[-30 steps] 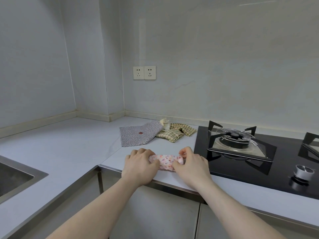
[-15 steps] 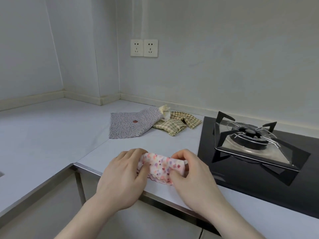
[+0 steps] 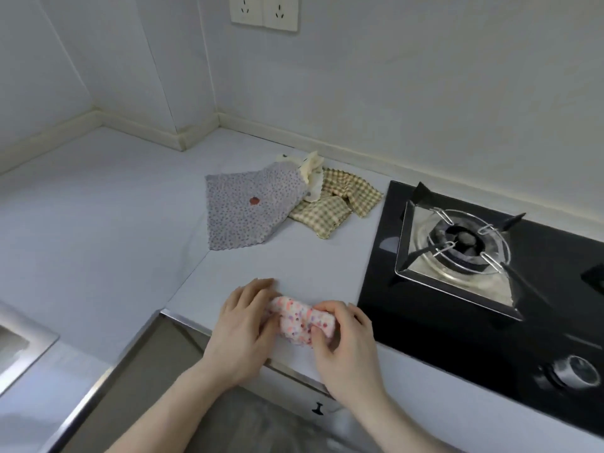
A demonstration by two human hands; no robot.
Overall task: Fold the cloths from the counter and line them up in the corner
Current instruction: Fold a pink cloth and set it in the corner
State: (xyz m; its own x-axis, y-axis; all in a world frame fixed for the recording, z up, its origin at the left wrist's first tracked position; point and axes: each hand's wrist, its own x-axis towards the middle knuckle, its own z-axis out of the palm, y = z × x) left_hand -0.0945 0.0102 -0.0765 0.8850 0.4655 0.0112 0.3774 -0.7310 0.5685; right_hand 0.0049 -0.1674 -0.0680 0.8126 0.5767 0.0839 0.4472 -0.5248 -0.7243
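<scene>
- A black gas hob (image 3: 536, 289) with a metal pan support (image 3: 464, 246) and a knob (image 3: 570, 374).
- A double wall socket (image 3: 264, 10).
- A sink's edge (image 3: 29, 344), far left.

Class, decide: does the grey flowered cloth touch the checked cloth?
Touching. The head view shows the grey flowered cloth with its right edge lying over the checked cloth, no counter visible between them.

Soft printed cloth (image 3: 302, 322); matt counter (image 3: 98, 223); glossy black hob (image 3: 555, 305).
</scene>
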